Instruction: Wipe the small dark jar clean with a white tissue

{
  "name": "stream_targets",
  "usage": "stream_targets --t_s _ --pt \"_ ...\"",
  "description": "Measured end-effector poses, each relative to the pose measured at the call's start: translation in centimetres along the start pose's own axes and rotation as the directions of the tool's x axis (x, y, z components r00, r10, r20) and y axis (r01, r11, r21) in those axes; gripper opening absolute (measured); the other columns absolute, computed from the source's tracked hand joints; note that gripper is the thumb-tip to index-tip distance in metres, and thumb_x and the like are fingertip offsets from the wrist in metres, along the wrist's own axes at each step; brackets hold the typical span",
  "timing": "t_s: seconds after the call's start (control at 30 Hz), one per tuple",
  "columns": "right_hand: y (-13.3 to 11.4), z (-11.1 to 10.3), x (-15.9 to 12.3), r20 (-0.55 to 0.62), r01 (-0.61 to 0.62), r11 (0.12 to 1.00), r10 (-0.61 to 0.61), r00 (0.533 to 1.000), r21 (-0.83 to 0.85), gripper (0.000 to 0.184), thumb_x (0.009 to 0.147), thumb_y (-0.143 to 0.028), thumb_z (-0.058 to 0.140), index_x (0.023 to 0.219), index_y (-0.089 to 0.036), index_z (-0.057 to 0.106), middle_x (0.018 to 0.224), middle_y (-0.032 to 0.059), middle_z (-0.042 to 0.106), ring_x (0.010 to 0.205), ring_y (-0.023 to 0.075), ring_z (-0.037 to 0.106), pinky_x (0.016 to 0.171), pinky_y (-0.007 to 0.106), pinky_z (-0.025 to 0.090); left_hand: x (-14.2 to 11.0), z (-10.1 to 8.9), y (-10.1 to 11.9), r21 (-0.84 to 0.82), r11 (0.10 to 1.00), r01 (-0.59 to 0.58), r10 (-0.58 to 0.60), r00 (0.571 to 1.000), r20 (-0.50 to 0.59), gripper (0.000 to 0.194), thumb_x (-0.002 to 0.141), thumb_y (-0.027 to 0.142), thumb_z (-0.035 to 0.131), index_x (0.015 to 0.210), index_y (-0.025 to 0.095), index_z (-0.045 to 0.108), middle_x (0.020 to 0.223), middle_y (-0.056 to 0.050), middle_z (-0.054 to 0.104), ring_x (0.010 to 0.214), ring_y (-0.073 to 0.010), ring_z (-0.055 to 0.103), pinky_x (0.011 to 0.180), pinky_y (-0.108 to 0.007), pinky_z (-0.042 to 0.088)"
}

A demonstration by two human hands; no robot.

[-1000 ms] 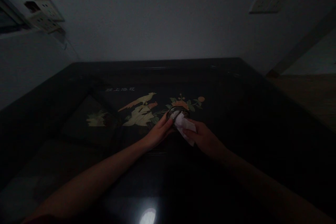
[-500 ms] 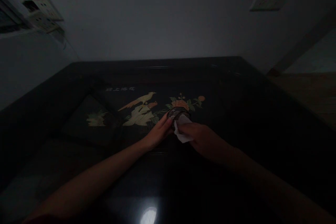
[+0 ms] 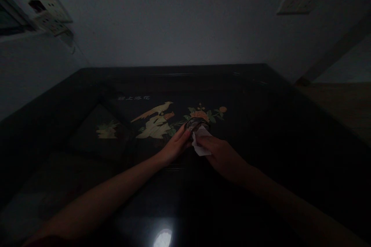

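Note:
In the dim head view, a small, round, see-through vessel (image 3: pixel 194 124), glass-like with a dark rim, is between my hands above the dark tabletop. My left hand (image 3: pixel 177 143) is closed around its left side, thumb toward me. A white tissue (image 3: pixel 202 149) is pinched in my right hand (image 3: pixel 218 150) and pressed to the near right part of the vessel. The right fingertips are hidden by the tissue and the vessel. Whether the vessel rests on the table cannot be told.
The glossy black table (image 3: pixel 232 185) bears an inlaid picture of a bird (image 3: pixel 155 110) and flowers. Behind it rises a pale wall (image 3: pixel 174 19) with a right socket plate (image 3: pixel 298 2) and left socket plates (image 3: pixel 53 9). Wooden floor (image 3: pixel 342 100) shows at right.
The hands and vessel hold nearly the same place. The tissue and right fingers have shifted very slightly against the vessel. The view has tilted a little.

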State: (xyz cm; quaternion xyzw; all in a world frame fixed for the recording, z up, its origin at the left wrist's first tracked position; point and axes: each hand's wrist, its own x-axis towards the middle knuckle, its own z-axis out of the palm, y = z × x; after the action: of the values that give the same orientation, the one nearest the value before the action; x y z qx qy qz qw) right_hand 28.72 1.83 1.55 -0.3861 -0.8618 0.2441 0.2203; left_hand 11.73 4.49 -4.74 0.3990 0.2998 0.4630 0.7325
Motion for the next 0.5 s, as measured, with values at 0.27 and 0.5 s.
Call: stream_targets --t_s 0.27,0.5 --pt "0.5 1.1 0.3 -0.074 -0.221 0.747 0.339 0.938 0.627 0.028 0.081 -0.018 0.048 0.103 -0.014 0.063 0.092 0.0061 0.070 0.086 0.0218 0.064 0.079 0.034 0.049 -0.1 0.3 0.4 0.041 0.999 -0.019 0.019 1.000 0.019 0.050 0.081 0.039 0.063 0.128 0.030 0.049 0.136 -0.004 0.048 0.127 -0.0272 0.040 0.098 -0.037 0.041" --pt "0.2 0.4 -0.1 -0.016 -0.114 0.952 0.124 0.992 0.284 0.034 0.083 -0.011 0.042 0.112 -0.015 0.060 0.103 0.0095 0.069 0.090 0.0212 0.065 0.079 0.034 0.051 -0.2 0.4 0.4 -0.031 1.000 0.000 -0.001 1.000 -0.031 0.048 0.077 0.042 0.067 0.121 0.029 0.055 0.130 -0.004 0.053 0.124 -0.0279 0.043 0.095 -0.036 0.043"
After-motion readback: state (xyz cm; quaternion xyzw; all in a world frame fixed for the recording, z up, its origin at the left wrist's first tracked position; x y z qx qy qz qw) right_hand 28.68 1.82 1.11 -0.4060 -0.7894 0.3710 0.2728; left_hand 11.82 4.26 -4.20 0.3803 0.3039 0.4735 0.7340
